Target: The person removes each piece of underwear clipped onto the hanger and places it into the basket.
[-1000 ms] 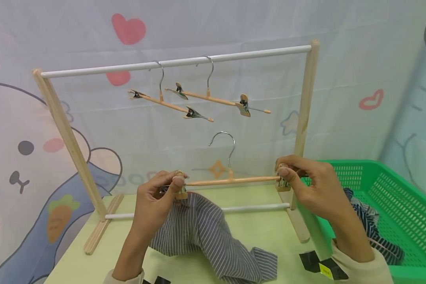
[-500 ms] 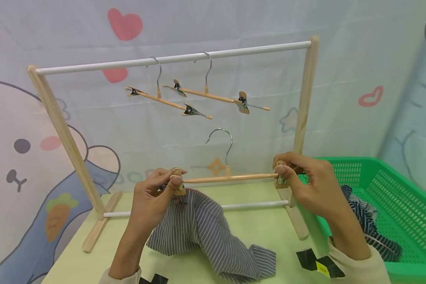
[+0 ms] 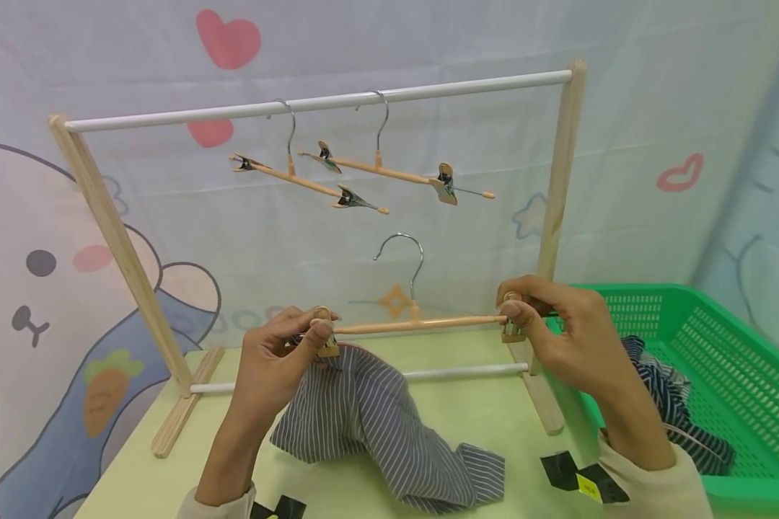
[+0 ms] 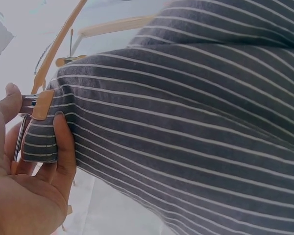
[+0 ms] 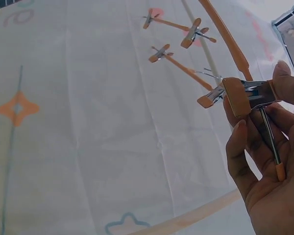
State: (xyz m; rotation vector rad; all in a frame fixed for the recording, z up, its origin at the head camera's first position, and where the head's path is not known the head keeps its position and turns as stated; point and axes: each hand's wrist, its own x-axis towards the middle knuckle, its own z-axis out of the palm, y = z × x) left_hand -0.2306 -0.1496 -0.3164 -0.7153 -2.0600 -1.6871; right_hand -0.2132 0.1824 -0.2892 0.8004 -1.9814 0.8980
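A clip hanger [image 3: 389, 326] with a metal hook is held level between both hands, in front of the rack. My left hand [image 3: 274, 364] pinches its left clip [image 4: 43, 104], whose jaws sit on the waist edge of grey striped pants [image 3: 389, 425]. In the left wrist view, fingers also touch the fabric below that clip. The pants hang from this side, and their lower part lies on the table. My right hand [image 3: 568, 339] pinches the right clip [image 5: 236, 97], with the rod end lying along the fingers; no cloth shows in that clip.
A wooden rack with a white top bar [image 3: 195, 116] stands behind. Two bare clip hangers [image 3: 311, 184] [image 3: 389, 171] hang from it. At right, a green basket [image 3: 753, 404] holds dark striped clothing [image 3: 669, 393]. Black patches [image 3: 560, 470] lie on the yellow-green table [image 3: 532, 450].
The view has shifted slightly, so the rack and hands appear a little higher and further left. Both hands keep their hold on the hanger's clips, and the pants stay where they were.
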